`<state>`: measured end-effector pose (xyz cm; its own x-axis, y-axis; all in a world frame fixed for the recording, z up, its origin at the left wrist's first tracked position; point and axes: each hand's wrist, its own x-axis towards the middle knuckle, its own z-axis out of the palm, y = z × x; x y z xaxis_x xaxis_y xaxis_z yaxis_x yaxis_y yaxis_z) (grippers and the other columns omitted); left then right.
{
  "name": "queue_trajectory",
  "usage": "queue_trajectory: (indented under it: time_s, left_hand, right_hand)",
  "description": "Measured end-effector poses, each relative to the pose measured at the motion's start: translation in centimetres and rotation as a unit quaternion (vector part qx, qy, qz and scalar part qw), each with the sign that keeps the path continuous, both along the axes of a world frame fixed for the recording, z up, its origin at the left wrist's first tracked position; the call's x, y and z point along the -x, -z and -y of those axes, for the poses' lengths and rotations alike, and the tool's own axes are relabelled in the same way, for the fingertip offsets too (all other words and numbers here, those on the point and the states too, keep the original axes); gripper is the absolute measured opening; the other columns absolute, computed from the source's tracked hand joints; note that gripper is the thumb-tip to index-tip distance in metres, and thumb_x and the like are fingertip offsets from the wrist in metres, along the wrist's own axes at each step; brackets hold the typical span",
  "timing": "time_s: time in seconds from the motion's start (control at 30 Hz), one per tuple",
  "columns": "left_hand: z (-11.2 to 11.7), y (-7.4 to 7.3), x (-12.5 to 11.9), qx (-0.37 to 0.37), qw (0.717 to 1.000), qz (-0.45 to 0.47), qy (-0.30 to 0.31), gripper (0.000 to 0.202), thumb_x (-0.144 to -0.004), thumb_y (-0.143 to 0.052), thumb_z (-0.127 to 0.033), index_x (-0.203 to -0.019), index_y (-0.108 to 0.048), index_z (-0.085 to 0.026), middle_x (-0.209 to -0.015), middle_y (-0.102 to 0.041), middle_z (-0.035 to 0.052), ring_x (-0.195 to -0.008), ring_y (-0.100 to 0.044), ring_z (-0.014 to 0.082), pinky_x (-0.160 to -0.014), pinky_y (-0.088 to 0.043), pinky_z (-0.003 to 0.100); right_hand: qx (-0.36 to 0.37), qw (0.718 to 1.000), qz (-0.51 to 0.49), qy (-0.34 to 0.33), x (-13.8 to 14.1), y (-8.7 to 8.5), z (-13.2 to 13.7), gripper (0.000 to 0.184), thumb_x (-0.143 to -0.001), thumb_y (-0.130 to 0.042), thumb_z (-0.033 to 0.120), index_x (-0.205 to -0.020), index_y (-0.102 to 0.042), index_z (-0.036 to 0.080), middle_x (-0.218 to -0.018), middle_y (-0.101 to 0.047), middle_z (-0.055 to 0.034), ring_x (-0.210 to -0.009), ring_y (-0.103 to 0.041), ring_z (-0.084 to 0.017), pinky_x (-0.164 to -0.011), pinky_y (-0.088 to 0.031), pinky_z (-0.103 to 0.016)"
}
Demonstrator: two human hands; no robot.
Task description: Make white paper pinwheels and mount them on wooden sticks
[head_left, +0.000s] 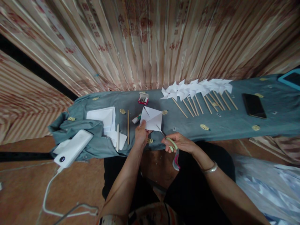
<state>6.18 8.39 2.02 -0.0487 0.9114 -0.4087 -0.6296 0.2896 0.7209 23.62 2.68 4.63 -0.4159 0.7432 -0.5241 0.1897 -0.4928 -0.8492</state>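
A white paper square (153,120), creased along its diagonals, is pinched at its lower left by my left hand (141,135). One slit runs in from its upper left corner. My right hand (177,142) grips scissors (172,143) with light green handles. Their blades point up and left, with the tip at the paper's lower right corner. Just behind the paper lie a small red box (143,98) of shiny pins, its lid up, and a small green and white box (136,118), partly covered by the paper.
Several white paper pinwheels (194,89) on wooden sticks lie in a row at right. Left are stacked paper sheets (103,117), a white pen (117,137) and a loose stick (128,126). A phone (254,105) and white power bank (73,148) rest on the cloth.
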Motion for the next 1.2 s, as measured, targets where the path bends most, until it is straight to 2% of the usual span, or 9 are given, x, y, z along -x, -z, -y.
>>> queue_trajectory:
  time_s: [0.33,0.8,1.0,1.2]
  left_hand:
    - [-0.06,0.08,-0.07,0.014,1.0,-0.003,-0.011,0.018,-0.079,-0.068,-0.028,-0.086,-0.066,-0.012,-0.078,-0.072,0.0064,-0.089,-0.069,0.022,-0.087,-0.051,0.037]
    - [0.0,-0.07,-0.04,0.008,1.0,0.006,-0.009,0.019,-0.08,-0.067,-0.028,-0.092,-0.065,-0.013,-0.086,-0.073,0.0087,-0.098,-0.068,0.022,-0.085,-0.053,0.033]
    - [-0.01,-0.25,-0.13,0.015,1.0,0.007,-0.021,0.016,-0.083,-0.063,-0.024,-0.091,-0.064,-0.012,-0.083,-0.073,0.0083,-0.09,-0.069,0.0212,-0.087,-0.052,0.037]
    - [0.13,-0.34,0.02,0.019,1.0,-0.007,0.005,0.016,-0.081,-0.065,-0.027,-0.086,-0.066,-0.012,-0.079,-0.072,0.0078,-0.091,-0.069,0.022,-0.085,-0.052,0.036]
  right_hand:
    - [0.001,1.0,-0.007,0.003,0.04,0.13,0.09,0.055,-0.059,-0.075,0.065,-0.073,-0.063,0.013,-0.059,-0.066,-0.0012,-0.049,-0.058,-0.008,-0.04,-0.039,-0.016]
    - [-0.006,1.0,-0.012,0.001,-0.08,0.22,0.08,0.061,-0.057,-0.074,0.067,-0.083,-0.067,0.012,-0.057,-0.065,0.0006,-0.047,-0.057,-0.007,-0.04,-0.038,-0.016]
    - [-0.01,1.0,-0.01,0.001,-0.12,0.15,0.1,0.06,-0.056,-0.075,0.067,-0.081,-0.066,0.013,-0.056,-0.064,0.0013,-0.046,-0.057,-0.008,-0.04,-0.038,-0.017]
    - [-0.021,1.0,-0.019,0.003,0.18,0.17,-0.01,0.056,-0.06,-0.074,0.066,-0.077,-0.063,0.014,-0.058,-0.065,0.0006,-0.047,-0.057,-0.008,-0.039,-0.037,-0.016]
